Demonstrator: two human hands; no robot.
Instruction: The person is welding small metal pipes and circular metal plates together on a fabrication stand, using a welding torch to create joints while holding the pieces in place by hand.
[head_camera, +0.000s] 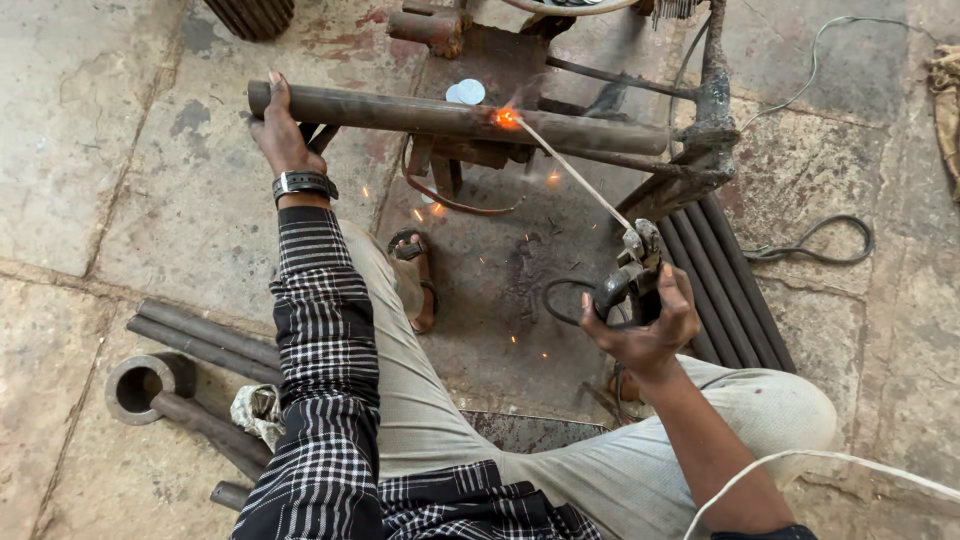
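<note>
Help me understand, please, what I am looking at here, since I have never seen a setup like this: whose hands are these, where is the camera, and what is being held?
There is no machine here: a person works with two bare hands, and the single picture comes from a camera worn on their head, looking down at their own arms and legs. They sit on a stone floor. The left hand, with a wristband, grips the end of a long dark metal pipe resting across a rusty metal stand. The right hand holds a clamp-like holder with a thin rod; its tip touches the pipe at a glowing orange spot, and sparks scatter below. More pipes lie on the floor at lower left and beside the right knee. A sandalled foot shows between.
</note>
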